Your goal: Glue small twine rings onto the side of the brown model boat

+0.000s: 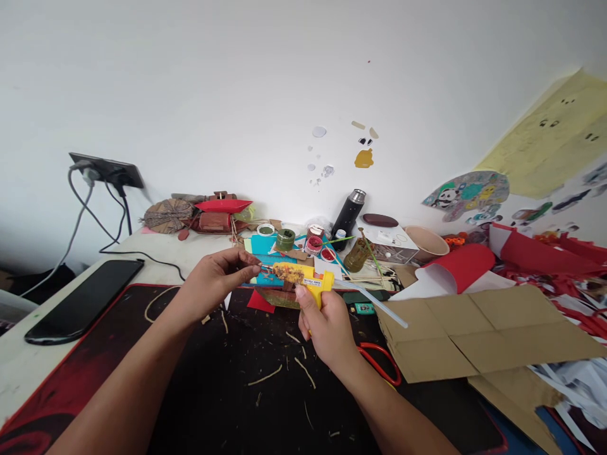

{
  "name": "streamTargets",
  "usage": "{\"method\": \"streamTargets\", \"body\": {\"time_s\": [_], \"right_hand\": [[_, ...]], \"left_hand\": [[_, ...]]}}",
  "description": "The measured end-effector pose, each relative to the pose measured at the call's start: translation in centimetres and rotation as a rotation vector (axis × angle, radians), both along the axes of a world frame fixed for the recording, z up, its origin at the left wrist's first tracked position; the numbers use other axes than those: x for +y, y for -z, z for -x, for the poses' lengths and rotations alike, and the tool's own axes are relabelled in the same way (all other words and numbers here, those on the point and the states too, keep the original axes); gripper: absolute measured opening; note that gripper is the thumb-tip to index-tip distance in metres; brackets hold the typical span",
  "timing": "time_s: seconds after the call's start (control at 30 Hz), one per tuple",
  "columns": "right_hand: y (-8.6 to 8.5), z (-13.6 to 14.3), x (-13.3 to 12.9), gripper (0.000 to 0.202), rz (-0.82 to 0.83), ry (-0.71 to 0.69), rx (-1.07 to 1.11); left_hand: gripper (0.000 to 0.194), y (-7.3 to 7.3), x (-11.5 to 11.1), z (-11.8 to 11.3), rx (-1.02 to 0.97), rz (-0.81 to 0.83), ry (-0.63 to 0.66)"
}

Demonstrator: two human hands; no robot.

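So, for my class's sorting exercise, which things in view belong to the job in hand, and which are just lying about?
Job in hand:
yellow glue gun, gripped by the right hand, left hand near its tip
translucent glue stick, jutting from its back

Apparently just lying about:
black phone
black flask
brown oval case

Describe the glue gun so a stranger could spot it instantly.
Find the dark mat on the table. Near its far edge, the right hand holds the glue gun, yellow with brownish stains towards its front. Unlike the paint jars beyond, it has a long translucent stick jutting from its back.
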State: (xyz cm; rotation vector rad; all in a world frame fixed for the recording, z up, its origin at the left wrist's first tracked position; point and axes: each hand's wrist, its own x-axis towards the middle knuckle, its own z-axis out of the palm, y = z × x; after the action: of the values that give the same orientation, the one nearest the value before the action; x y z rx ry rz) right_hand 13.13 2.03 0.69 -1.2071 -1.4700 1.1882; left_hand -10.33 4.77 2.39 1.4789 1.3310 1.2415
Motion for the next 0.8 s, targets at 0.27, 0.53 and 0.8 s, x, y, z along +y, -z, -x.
{"method": "streamTargets", "body": {"time_s": [0.27, 0.53, 0.8], "right_hand": [[0.0, 0.1, 0.1, 0.069, -0.006, 0.012, 0.021], [0.4, 0.0, 0.2, 0.065, -0.016, 0.020, 0.015], [0.9, -0.3, 0.2, 0.057, 0.003, 0.007, 0.028]], "left_hand": [[0.049, 0.4, 0.0, 0.0, 0.071, -0.053, -0.016], [0.036, 0.4, -0.2, 0.0, 0.219, -0.099, -0.055], [0.039, -0.5, -0.3, 0.5, 0.216, -0.123, -0.121]]}}
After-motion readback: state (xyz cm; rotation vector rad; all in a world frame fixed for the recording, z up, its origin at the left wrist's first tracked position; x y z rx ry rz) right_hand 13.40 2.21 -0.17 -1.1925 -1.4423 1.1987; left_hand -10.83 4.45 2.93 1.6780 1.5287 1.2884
